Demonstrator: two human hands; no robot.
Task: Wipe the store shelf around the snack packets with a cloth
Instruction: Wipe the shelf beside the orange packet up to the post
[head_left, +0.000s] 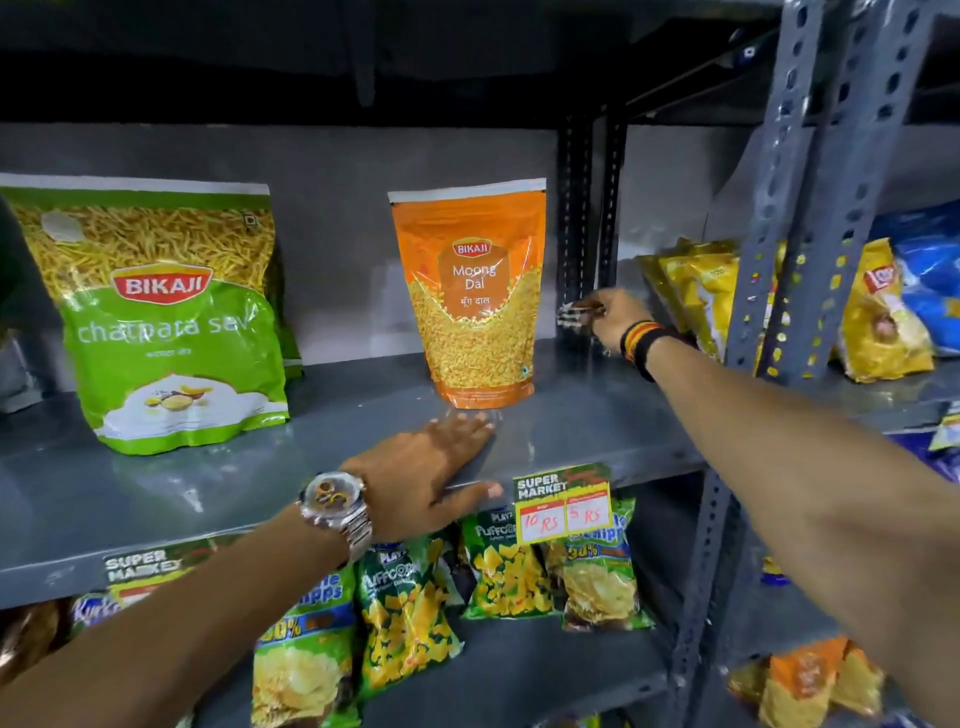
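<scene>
A grey metal shelf (332, 462) holds a green Bikaji sev packet (166, 322) at the left and an upright orange Moong Dal packet (475, 296) in the middle. My right hand (615, 317) reaches to the back right corner of the shelf, to the right of the orange packet, fingers closed on a small crumpled cloth (574, 314) with dark and light marks. My left hand (431, 478) lies flat, palm down, on the shelf's front edge just in front of the orange packet, holding nothing. A wristwatch sits on the left wrist.
Perforated grey uprights (810, 208) stand at the right, with yellow and blue chip bags (883, 312) on the neighbouring shelf beyond. Price tags (563, 501) hang from the shelf's front lip. Green and yellow snack packets (410, 613) fill the shelf below.
</scene>
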